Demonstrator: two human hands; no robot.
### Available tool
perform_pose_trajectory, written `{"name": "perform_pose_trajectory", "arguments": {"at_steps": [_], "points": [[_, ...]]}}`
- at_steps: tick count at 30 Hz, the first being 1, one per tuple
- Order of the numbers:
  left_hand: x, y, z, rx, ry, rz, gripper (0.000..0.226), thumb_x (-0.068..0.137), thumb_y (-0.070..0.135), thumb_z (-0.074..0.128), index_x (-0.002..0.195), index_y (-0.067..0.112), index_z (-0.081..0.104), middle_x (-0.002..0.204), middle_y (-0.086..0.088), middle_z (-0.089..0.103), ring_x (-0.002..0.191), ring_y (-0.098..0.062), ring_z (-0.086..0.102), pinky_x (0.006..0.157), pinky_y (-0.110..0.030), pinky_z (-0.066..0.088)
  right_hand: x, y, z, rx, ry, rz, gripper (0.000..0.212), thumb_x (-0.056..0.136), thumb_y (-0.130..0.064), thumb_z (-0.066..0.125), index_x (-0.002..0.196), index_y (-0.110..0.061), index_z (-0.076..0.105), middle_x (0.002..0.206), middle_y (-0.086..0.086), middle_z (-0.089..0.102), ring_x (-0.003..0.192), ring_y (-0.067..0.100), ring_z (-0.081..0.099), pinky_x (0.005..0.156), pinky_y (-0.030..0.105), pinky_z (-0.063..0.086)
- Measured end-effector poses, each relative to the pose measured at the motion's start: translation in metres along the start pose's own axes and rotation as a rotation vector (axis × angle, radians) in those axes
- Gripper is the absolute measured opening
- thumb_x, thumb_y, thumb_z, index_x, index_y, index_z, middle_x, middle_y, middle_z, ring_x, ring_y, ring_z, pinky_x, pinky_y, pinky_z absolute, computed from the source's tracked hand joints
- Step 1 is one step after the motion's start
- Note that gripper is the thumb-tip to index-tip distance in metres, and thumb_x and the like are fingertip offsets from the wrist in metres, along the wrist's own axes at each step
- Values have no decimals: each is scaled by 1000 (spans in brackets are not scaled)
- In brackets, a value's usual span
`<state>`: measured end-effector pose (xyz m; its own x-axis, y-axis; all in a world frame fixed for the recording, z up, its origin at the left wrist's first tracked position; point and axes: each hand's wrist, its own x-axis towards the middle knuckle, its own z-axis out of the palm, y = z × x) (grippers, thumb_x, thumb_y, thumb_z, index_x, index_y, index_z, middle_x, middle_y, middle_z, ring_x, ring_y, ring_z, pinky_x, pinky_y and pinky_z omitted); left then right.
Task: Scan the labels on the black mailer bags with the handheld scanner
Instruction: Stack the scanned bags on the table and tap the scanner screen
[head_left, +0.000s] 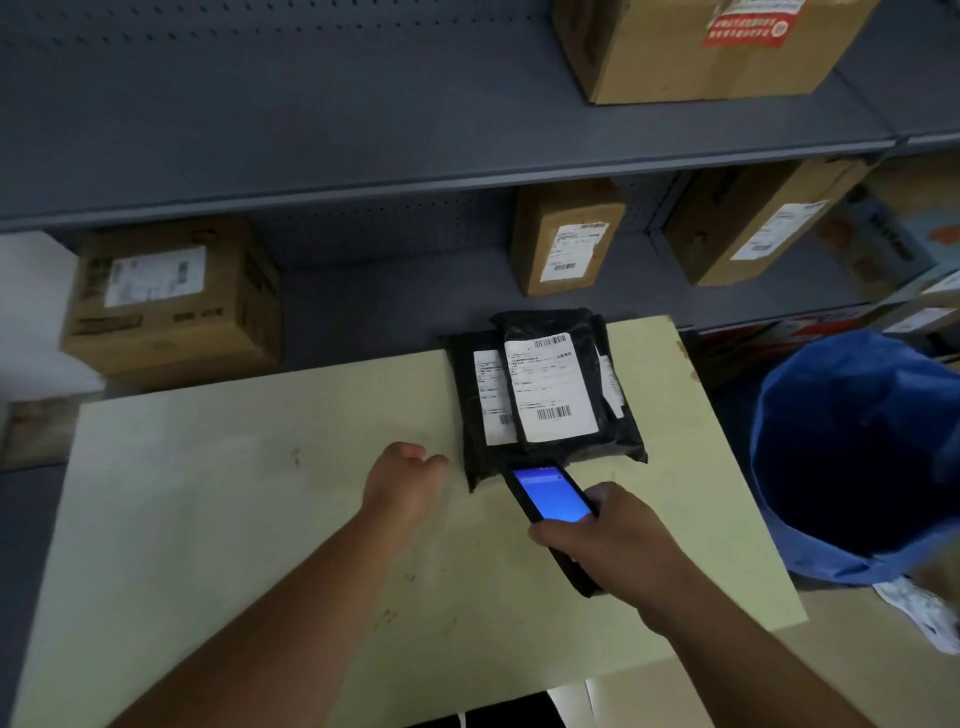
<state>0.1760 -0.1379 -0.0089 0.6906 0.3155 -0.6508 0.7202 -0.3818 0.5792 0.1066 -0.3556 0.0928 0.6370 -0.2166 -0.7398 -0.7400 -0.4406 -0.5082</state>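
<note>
Mailer bags (550, 395), likely soft, light and slick, lie stacked on the tabletop (260, 467); right hand (613, 540) fingers grip the scanner (550, 496), left hand (405, 473) loosely curled, empty; lift bags by an edge.

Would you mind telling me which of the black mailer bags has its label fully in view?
The top bag of the stack: its whole white label, with both barcodes, shows. The bags under it, left and right, show only label strips.

The lower black mailer bags (480, 410) lie mostly hidden under the top one; label print is too small to read. The left hand's (402, 480) fingers are hidden.
</note>
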Motion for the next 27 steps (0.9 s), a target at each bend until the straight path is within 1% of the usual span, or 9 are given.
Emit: {"name": "perform_pose_trajectory", "arguments": {"at_steps": [2,4,7,10,12,16,20,24,27], "points": [[1,-12,-16,49,0,20,49,90,33,71,135,15,62,132,-5,67,103,-23,64,89,-29,50,0,-5,13,-24,-15,-15,45,71,-36,87,104,-13,65,72,-2,67,54,14,58,53,27,49],[-1,-26,-31,104,-2,58,52,91,35,70,138,16,59,140,-6,63,111,-23,65,92,-30,51,-1,-10,25,-42,-33,-31,44,72,-35,87,104,-15,64,76,-1,67,55,13,58,50,24,48],[-9,-46,-54,334,46,139,52,92,43,64,140,24,54,143,-2,56,119,-26,63,99,-41,53,-2,-14,44,-69,-54,-55,42,74,-33,87,104,-15,63,78,0,67,54,12,58,44,20,45],[-17,-67,-73,604,77,236,54,96,45,57,145,28,46,147,0,48,129,-25,53,104,-43,46,-3,-15,65,-109,-69,-64,44,74,-35,87,105,-18,61,87,2,71,61,14,63,47,22,48],[-20,-81,-83,682,81,269,55,96,46,54,147,28,44,148,-1,47,132,-25,50,105,-43,44,-3,-15,79,-135,-80,-56,46,72,-37,87,105,-18,60,92,4,73,64,16,65,52,26,50],[-21,-108,-97,779,73,287,57,97,47,51,150,28,40,150,1,46,135,-23,48,108,-41,43,1,-8,101,-165,-98,-28,49,71,-38,86,106,-16,60,94,5,73,66,17,66,57,30,53],[-22,-132,-104,810,68,266,59,96,48,49,151,28,39,153,3,43,138,-22,45,109,-41,41,5,4,118,-219,-99,-10,49,71,-40,86,104,-17,57,98,6,72,70,19,67,60,32,53],[-25,-149,-106,802,72,223,61,95,49,50,151,26,40,153,1,43,138,-23,44,107,-41,42,7,14,134,-266,-68,-9,49,73,-39,84,105,-17,53,94,6,72,64,18,69,59,34,57],[-29,-158,-104,803,77,205,60,95,47,50,149,25,41,152,0,44,138,-23,45,106,-41,42,6,23,150,-333,-35,-3,55,71,-45,81,107,-18,50,97,4,68,73,20,72,66,39,63]]}}
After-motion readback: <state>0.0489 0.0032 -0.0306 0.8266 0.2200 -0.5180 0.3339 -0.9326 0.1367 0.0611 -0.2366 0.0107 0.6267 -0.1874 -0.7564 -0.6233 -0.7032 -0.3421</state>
